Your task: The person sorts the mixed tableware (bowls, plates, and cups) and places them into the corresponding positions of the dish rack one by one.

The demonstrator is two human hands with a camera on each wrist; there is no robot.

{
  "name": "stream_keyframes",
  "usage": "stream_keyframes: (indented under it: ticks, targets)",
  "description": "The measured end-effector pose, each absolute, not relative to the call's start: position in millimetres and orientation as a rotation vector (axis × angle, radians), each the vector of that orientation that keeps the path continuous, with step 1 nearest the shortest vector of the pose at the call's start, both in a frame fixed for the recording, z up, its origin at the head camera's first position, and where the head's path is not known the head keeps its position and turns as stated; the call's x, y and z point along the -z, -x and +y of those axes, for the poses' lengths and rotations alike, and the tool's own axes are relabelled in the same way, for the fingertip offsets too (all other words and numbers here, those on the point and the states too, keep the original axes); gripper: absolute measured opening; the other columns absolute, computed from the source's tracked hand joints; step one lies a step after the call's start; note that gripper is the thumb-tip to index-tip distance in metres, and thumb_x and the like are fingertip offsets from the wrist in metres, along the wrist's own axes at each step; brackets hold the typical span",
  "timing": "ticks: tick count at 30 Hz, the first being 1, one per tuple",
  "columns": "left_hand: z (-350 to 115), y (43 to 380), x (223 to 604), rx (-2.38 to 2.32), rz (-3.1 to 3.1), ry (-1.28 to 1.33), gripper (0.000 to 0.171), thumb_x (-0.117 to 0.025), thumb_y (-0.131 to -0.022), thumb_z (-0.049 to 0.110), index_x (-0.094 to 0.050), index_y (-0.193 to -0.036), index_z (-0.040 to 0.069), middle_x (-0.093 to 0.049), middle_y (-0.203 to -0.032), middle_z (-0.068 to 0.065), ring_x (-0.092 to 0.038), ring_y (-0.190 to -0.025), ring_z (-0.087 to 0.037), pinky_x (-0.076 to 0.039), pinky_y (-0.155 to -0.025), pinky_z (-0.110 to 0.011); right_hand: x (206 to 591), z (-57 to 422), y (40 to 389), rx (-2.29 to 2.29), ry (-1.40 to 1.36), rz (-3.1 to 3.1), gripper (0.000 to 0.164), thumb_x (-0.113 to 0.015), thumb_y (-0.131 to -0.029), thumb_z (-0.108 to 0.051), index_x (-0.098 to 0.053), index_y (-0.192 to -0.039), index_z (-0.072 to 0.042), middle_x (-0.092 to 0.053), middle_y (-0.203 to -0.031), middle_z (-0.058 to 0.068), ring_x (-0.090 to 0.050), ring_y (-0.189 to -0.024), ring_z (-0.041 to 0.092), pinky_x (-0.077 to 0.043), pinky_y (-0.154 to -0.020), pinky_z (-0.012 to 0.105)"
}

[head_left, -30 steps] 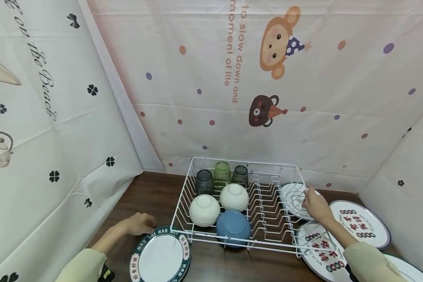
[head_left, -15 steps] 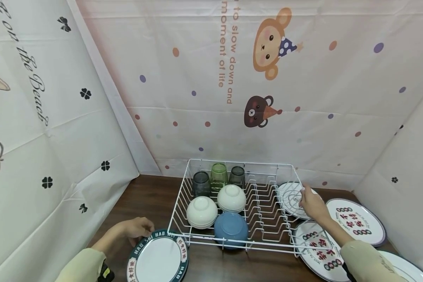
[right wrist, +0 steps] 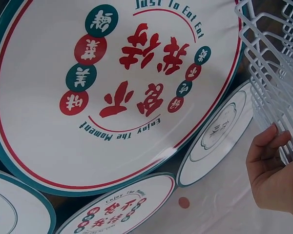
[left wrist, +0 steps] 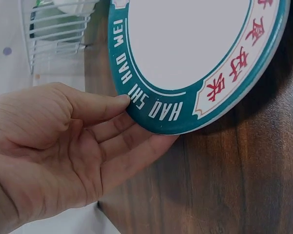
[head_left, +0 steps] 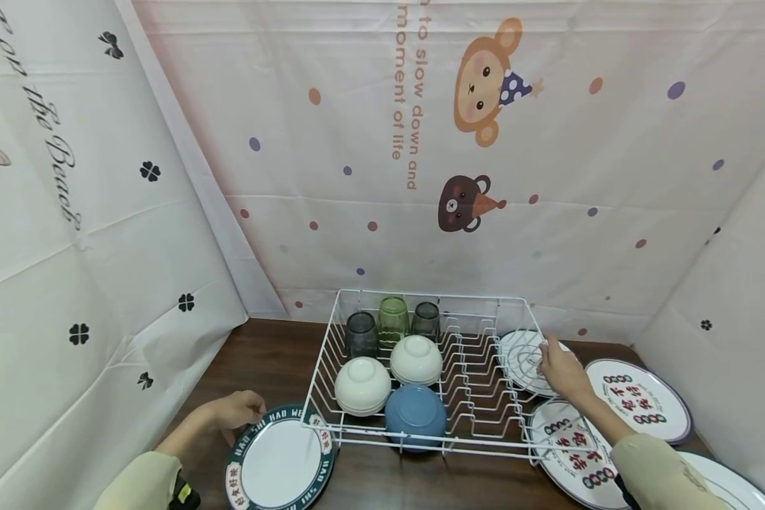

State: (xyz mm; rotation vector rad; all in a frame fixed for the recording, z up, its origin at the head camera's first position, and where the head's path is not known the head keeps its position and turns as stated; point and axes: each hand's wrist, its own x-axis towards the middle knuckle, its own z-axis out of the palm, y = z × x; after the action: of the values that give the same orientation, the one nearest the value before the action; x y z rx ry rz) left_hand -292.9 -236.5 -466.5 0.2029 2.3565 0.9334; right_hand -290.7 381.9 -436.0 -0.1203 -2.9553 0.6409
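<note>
In my head view, a white wire rack (head_left: 465,379) sits on the worktop (head_left: 274,354), dark with a wood grain. Along its back left I count three see-through tumblers: a dark grey one (head_left: 361,336), a green one (head_left: 393,319) and a smaller dark one (head_left: 426,320). In front of them, upside down, are a glossy white bowl (head_left: 362,386), a second white bowl (head_left: 416,360) and a blue bowl (head_left: 415,414); the slots to their right hold nothing.

My left hand (head_left: 232,412) pinches the teal-rimmed plate (head_left: 280,464) by its edge, thumb on top and fingers beneath. The plate is at the rack's front left corner; whether they touch, I cannot tell. Its rim reads "HAO SHI HAO WEI", beside red characters on a pale panel.

My right hand (head_left: 562,365) grips the wire at the rack's right end. Around it lie four round plates: a small white one (head_left: 525,365), a red-lettered one (head_left: 637,400), a nearer one (head_left: 574,453) and one cut off by the view (head_left: 733,489). From the right wrist I read "Enjoy The Moment" and "Just To Eat Eat". The creased backdrop (head_left: 357,106) says "moment of life".
</note>
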Motion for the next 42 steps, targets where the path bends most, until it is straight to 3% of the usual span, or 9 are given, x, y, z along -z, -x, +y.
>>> stream_keyframes:
  ticks: [15,21,26,31,35,38,42]
  targets:
    - [-281.8,310.5,464.0,-1.354,2.178,-0.255,0.025,-0.041,-0.107,0.007,-0.051,-0.118,-0.013,-0.063,-0.098,-0.014,-0.069,-0.082,-0.023,-0.061,-0.068,-0.043,431.9,383.4,291.9,-0.649,0.095,-2.931,0.044,-0.027,-0.111,-0.015,-0.034,-0.144,0.014,-0.068,-0.076,0.007,-0.060,-0.066,0.021,-0.043,-0.059,0.035]
    - [-272.1,320.3,451.8,-1.444,2.388,0.006,0.030,-0.035,-0.106,0.003,-0.040,-0.123,-0.022,-0.059,-0.098,-0.022,-0.068,-0.078,-0.020,-0.063,-0.069,-0.042,429.3,387.5,289.9,-0.670,0.114,-2.936,0.046,-0.026,-0.111,-0.016,-0.032,-0.145,0.014,-0.068,-0.078,0.009,-0.059,-0.065,0.020,-0.042,-0.059,0.034]
    - [-264.2,322.5,441.3,-1.663,2.400,0.192,0.031,-0.030,-0.103,0.001,-0.033,-0.119,-0.025,-0.051,-0.093,-0.020,-0.065,-0.070,-0.012,-0.063,-0.069,-0.032,431.4,388.3,289.2,-0.682,0.126,-2.925,0.046,-0.026,-0.112,-0.017,-0.031,-0.146,0.014,-0.068,-0.078,0.010,-0.058,-0.064,0.020,-0.042,-0.058,0.034]
    - [-259.5,322.9,427.2,-1.876,2.268,0.285,0.048,-0.025,-0.104,0.000,-0.017,-0.135,-0.036,-0.045,-0.114,-0.033,-0.066,-0.071,-0.005,-0.061,-0.074,-0.025,435.7,386.1,291.3,-0.704,0.108,-2.910,0.045,-0.027,-0.112,-0.016,-0.033,-0.146,0.013,-0.069,-0.077,0.011,-0.056,-0.062,0.018,-0.040,-0.057,0.032]
    - [-248.9,324.8,412.3,-1.982,2.189,0.319,0.054,-0.025,-0.105,0.000,-0.009,-0.147,-0.030,-0.037,-0.134,-0.044,-0.066,-0.074,-0.001,-0.060,-0.079,-0.024,437.5,383.5,292.3,-0.715,0.091,-2.904,0.045,-0.027,-0.112,-0.017,-0.034,-0.145,0.012,-0.069,-0.077,0.010,-0.055,-0.061,0.017,-0.040,-0.057,0.032]
    - [-231.9,327.7,400.6,-2.063,2.146,0.298,0.058,-0.030,-0.103,-0.002,-0.007,-0.151,-0.025,-0.040,-0.136,-0.040,-0.066,-0.075,0.000,-0.060,-0.081,-0.023,437.6,382.8,291.5,-0.724,0.109,-2.909,0.045,-0.028,-0.111,-0.016,-0.033,-0.146,0.012,-0.069,-0.077,0.011,-0.055,-0.061,0.018,-0.039,-0.056,0.032]
    - [-200.8,329.2,386.6,-2.218,2.084,0.225,0.065,-0.039,-0.097,-0.007,-0.012,-0.154,-0.019,-0.056,-0.116,-0.018,-0.068,-0.077,-0.003,-0.060,-0.081,-0.024,438.2,383.7,291.3,-0.708,0.145,-2.928,0.048,-0.028,-0.111,-0.017,-0.033,-0.148,0.013,-0.069,-0.078,0.011,-0.056,-0.062,0.019,-0.039,-0.057,0.032]
